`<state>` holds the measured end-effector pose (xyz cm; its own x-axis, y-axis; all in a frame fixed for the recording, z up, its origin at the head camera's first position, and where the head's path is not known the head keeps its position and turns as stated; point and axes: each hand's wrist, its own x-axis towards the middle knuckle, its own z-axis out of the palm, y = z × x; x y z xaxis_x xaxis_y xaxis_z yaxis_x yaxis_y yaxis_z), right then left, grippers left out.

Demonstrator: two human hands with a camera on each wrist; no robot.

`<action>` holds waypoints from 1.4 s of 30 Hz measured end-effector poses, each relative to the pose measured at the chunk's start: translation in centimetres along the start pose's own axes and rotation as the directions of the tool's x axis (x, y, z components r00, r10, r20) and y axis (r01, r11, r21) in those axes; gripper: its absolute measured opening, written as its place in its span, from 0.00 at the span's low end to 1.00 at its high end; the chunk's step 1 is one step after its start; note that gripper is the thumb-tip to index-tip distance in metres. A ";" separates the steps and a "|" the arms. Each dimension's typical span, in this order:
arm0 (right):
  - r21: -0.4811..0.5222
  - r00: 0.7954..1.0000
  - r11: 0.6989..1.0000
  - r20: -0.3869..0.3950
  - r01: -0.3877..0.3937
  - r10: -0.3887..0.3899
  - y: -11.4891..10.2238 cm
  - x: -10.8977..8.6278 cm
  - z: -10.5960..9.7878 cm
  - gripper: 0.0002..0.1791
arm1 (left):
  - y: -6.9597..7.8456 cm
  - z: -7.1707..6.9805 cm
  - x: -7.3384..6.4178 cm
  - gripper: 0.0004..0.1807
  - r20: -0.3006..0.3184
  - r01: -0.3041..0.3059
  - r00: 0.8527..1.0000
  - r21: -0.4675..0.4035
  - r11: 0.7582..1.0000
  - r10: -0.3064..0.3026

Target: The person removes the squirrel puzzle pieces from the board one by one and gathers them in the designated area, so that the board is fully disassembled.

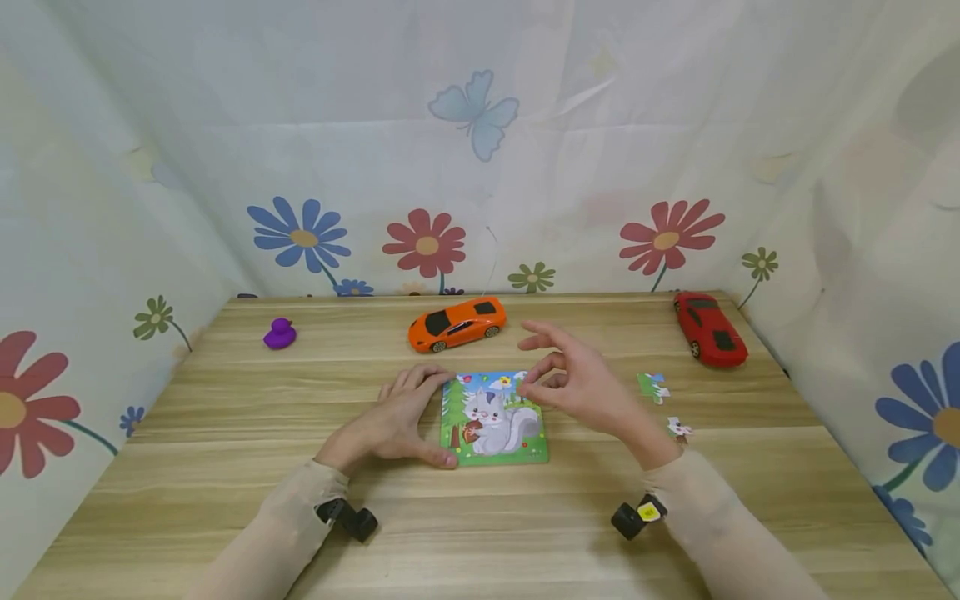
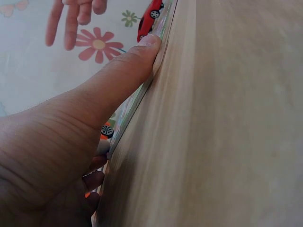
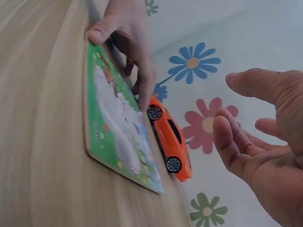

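My left hand [image 1: 397,421] lies flat on the bench [image 1: 225,433], thumb and fingers pressed against the left edge of the puzzle [image 1: 493,419] in the middle. My right hand [image 1: 581,385] hovers over its right edge, fingers relaxed and apart, holding nothing. Two loose pieces [image 1: 654,387] lie to the right.

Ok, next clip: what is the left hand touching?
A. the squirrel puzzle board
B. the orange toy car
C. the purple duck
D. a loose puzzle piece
A: the left hand rests against the left edge of the squirrel puzzle board, thumb at its near corner; the right hand hovers above it, holding nothing.
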<state>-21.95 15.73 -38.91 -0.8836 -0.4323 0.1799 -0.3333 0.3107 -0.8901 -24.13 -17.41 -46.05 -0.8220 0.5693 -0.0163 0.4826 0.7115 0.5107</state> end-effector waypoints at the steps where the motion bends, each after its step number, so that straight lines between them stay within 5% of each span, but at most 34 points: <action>1: -0.004 1.000 1.000 0.011 -0.003 0.003 0.2 0.0 0.2 0.49 | 0.0 0.0 0.0 0.75 0.002 0.001 1.000 0.001 1.000 -0.001; 26: -0.056 0.980 0.998 0.200 -0.007 0.018 3.3 0.3 4.6 0.37 | -0.1 -0.1 0.0 0.75 0.000 0.003 1.000 0.015 1.000 -0.003; 42: -0.126 0.979 0.992 0.204 0.009 0.017 4.0 0.4 6.7 0.32 | -0.3 0.0 0.1 0.75 -0.003 -0.002 1.000 0.008 1.000 0.002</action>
<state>-21.47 11.10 -45.14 -0.8036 -0.5903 0.0757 -0.3801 0.4113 -0.8285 -24.29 -17.55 -46.20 -0.8219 0.5694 -0.0123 0.4868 0.7135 0.5039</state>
